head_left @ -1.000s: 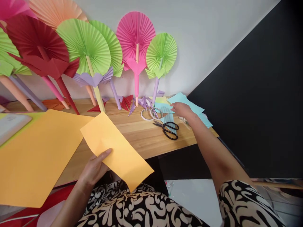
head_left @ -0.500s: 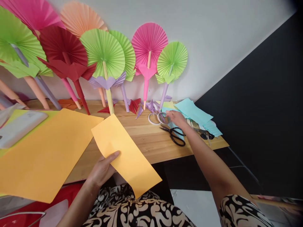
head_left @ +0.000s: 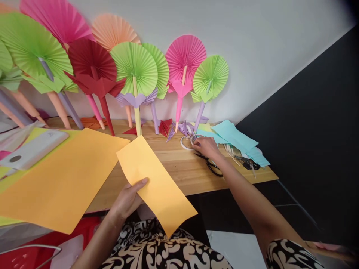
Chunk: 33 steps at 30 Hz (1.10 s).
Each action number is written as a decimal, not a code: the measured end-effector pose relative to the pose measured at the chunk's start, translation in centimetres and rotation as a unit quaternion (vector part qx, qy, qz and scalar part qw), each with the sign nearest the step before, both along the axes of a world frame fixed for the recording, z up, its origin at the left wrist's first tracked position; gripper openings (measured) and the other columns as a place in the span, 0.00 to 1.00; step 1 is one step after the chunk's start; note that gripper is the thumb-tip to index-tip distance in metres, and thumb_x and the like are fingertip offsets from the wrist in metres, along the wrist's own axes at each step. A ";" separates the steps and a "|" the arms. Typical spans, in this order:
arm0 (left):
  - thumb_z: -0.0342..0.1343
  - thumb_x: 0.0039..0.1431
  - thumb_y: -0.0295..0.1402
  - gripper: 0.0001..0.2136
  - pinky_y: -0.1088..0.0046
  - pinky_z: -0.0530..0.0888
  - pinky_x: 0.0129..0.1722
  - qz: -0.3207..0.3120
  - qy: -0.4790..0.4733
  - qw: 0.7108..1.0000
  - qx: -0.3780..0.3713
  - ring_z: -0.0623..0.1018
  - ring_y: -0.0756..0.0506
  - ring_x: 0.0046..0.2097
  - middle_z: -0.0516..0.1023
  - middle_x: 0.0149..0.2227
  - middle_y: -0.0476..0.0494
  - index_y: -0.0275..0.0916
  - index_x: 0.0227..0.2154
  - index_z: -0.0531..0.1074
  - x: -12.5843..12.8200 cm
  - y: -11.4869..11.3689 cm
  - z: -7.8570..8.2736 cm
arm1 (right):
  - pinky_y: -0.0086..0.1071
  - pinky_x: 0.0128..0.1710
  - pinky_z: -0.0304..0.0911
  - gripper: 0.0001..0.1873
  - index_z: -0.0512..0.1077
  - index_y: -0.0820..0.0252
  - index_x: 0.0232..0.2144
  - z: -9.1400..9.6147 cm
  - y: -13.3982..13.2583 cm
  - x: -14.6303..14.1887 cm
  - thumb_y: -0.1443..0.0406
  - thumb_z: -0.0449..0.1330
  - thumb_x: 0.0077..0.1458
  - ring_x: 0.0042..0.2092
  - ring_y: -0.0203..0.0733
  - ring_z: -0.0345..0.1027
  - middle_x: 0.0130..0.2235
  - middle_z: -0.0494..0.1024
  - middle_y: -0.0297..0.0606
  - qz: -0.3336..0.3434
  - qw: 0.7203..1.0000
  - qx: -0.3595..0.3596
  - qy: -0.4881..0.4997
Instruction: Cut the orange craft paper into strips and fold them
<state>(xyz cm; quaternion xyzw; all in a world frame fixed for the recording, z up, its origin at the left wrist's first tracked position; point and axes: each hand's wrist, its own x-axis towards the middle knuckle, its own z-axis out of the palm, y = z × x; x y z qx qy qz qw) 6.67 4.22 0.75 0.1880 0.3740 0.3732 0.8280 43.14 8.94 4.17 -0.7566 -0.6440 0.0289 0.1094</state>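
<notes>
My left hand (head_left: 130, 198) grips a strip of yellow-orange paper (head_left: 157, 183), thumb on top and the other fingers beneath it. The strip hangs at a slant above the table edge and my lap. Across the table, my right hand (head_left: 206, 146) has its fingers curled round the edge of a roll of tape (head_left: 195, 138), which it partly covers. Touching that roll on the left is a second roll of tape (head_left: 183, 143), lying flat. Black-handled scissors (head_left: 214, 169) lie just below my right hand, partly hidden by it and the wrist.
Pleated paper fans (head_left: 134, 67) on rolled handles lean along the wall. A large orange sheet (head_left: 64, 179) and a white device (head_left: 36, 147) lie on the left. Light blue paper (head_left: 234, 134) and a second dark-handled tool (head_left: 249, 163) are on the right of the wooden table (head_left: 174, 160).
The view has shifted, so the scene sits further right. My right hand has moved slightly toward me and left, now covering part of the scissors. My left hand keeps the strip.
</notes>
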 end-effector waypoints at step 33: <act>0.67 0.51 0.26 0.29 0.61 0.81 0.52 0.019 0.032 0.997 0.061 0.84 0.37 0.48 0.83 0.47 0.35 0.34 0.58 0.70 -0.1 -0.1 0.4 | 0.44 0.54 0.61 0.07 0.80 0.56 0.34 1.3 -2.8 0.5 0.62 0.62 0.59 0.41 0.48 0.75 0.35 0.84 0.39 0.051 0.992 0.096 0.070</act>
